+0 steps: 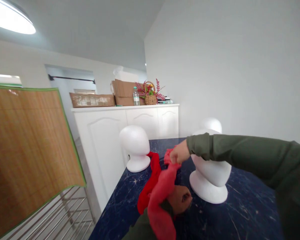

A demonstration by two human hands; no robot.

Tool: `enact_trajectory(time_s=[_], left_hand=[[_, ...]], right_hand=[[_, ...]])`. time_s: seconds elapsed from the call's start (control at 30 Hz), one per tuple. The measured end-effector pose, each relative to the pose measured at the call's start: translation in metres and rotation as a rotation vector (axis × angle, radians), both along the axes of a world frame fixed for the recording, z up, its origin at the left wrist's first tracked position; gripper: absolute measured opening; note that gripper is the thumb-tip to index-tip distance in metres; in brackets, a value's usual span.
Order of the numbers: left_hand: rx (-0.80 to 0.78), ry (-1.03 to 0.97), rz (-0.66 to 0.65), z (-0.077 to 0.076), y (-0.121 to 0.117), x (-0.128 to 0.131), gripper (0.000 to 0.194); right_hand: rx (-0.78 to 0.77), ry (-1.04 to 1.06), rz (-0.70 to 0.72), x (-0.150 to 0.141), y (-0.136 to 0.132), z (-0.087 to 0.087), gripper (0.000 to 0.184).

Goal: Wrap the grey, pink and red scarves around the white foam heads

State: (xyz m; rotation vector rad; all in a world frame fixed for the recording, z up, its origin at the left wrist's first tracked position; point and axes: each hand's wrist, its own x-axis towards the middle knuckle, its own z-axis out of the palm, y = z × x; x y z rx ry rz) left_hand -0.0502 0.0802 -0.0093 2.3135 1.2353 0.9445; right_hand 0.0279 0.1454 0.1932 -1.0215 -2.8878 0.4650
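Pinching the cloth [162,191] at its bunched upper part, the right hand [180,152] has its fingers clamped on it above the dark table [240,213], between the left head form [135,141] and the right one [210,175]. From that grip the cloth runs down across the wrist of the left hand [181,199], towards the near side. The left hand's fingers are curled, but blur hides whether they are together or hold any fabric, so its state cannot be told. A deeper red stretch [153,173] runs from beside the base of the left form down next to the paler length; whether both are one piece cannot be told. To handle it well, the right hand's hold looks best kept firm but light, gathering enough fabric that the soft folds do not slip out. The length over the left wrist likely needs slack, since a sharp pull could twist it or snag it on the sleeve [140,228]. The red stretch seems worth watching too: a tug there might nudge the left form. The right sleeve [240,150] passes in front of the right form, so a low, slow elbow would suit.
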Motion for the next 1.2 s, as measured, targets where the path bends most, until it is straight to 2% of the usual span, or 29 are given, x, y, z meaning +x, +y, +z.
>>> enact_trajectory(time_s=[0.07, 0.13, 0.17, 0.27, 0.33, 0.43, 0.47, 0.5, 0.57, 0.67, 0.73, 0.83, 0.93, 1.07, 1.13, 1.2], left_hand=[[0.134, 0.154, -0.152, 0.002, -0.014, 0.006, 0.014], [0.281, 0.211, -0.288, 0.002, -0.024, 0.01, 0.017], [0.356, 0.213, -0.33, 0.001, -0.028, 0.012, 0.019], [0.546, 0.128, -0.323, 0.004, -0.034, 0.012, 0.02], [0.62, 0.046, -0.276, 0.009, -0.036, 0.011, 0.021], [0.626, -0.047, -0.209, 0.016, -0.038, 0.009, 0.024], [0.598, -0.067, -0.188, 0.018, -0.038, 0.01, 0.025], [0.559, -0.082, -0.159, 0.019, -0.037, 0.01, 0.027], [0.466, -0.108, -0.077, 0.019, -0.036, 0.012, 0.03], [0.351, -0.123, 0.051, 0.015, -0.028, 0.013, 0.034], [0.304, -0.114, 0.112, 0.01, -0.019, 0.013, 0.039], [0.254, -0.094, 0.204, 0.001, -0.006, 0.01, 0.043], [0.206, -0.082, 0.261, -0.005, -0.005, 0.011, 0.046], [0.115, -0.155, 0.261, -0.009, -0.031, 0.026, 0.05], [0.083, -0.241, 0.223, -0.01, -0.049, 0.037, 0.055], [0.099, -0.297, 0.239, -0.006, -0.059, 0.048, 0.066]], right_hand=[[0.08, -0.29, 0.193, 0.01, -0.03, -0.013, 0.017], [0.235, -0.317, 0.316, 0.023, -0.057, -0.015, 0.021], [0.299, -0.247, 0.335, 0.032, -0.069, -0.014, 0.022], [0.334, -0.034, 0.274, 0.067, -0.094, -0.01, 0.023], [0.169, -0.016, 0.155, 0.1, -0.101, -0.018, 0.02], [-0.272, -0.129, -0.096, 0.156, -0.096, -0.057, 0.021], [-0.294, -0.12, -0.194, 0.173, -0.089, -0.075, 0.022], [-0.245, -0.077, -0.267, 0.187, -0.08, -0.094, 0.022], [-0.054, 0.086, -0.415, 0.205, -0.057, -0.132, 0.029], [0.186, 0.419, -0.446, 0.202, -0.022, -0.176, 0.067], [0.253, 0.6, -0.412, 0.187, -0.004, -0.195, 0.074], [0.263, 0.828, -0.535, 0.166, 0.012, -0.212, 0.075], [0.228, 0.958, -0.651, 0.159, 0.018, -0.223, 0.074], [0.189, 1.037, -0.531, 0.164, 0.019, -0.233, 0.065], [0.107, 1.106, -0.46, 0.165, 0.015, -0.236, 0.058], [-0.002, 1.193, -0.38, 0.163, 0.009, -0.239, 0.053]])
